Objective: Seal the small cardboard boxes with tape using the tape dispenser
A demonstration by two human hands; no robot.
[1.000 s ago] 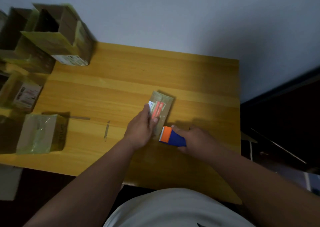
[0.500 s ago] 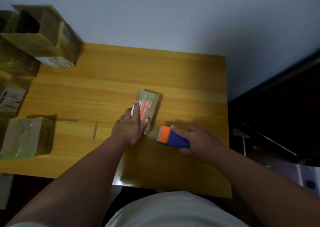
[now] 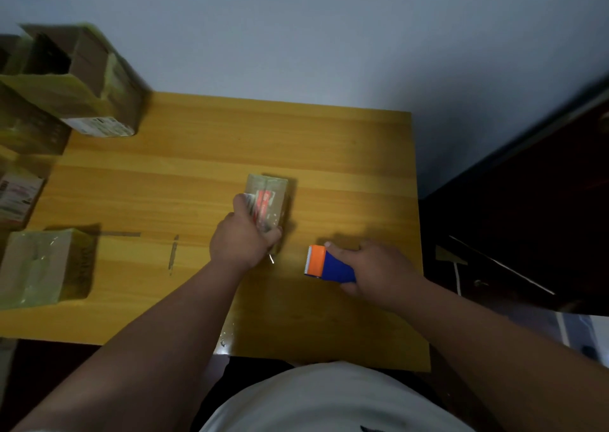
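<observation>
My left hand [image 3: 242,245] grips the small box [image 3: 268,201], which I judge light, stiff and tape-slick, best held by its sides, while my right hand [image 3: 379,272] clasps the tape dispenser [image 3: 326,263].

Small taped cardboard box [image 3: 268,201] mid-table, blue-orange tape dispenser [image 3: 324,265] right

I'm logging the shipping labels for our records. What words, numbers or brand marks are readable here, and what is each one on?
No text is legible.
Red and white label on the small box gripped by the left hand: print blurred.
White label on the open carton at far left: too small to read.
Label on the box at the left edge: lines and a possible barcode, unreadable.
Tape dispenser in the right hand: no marking visible.
</observation>
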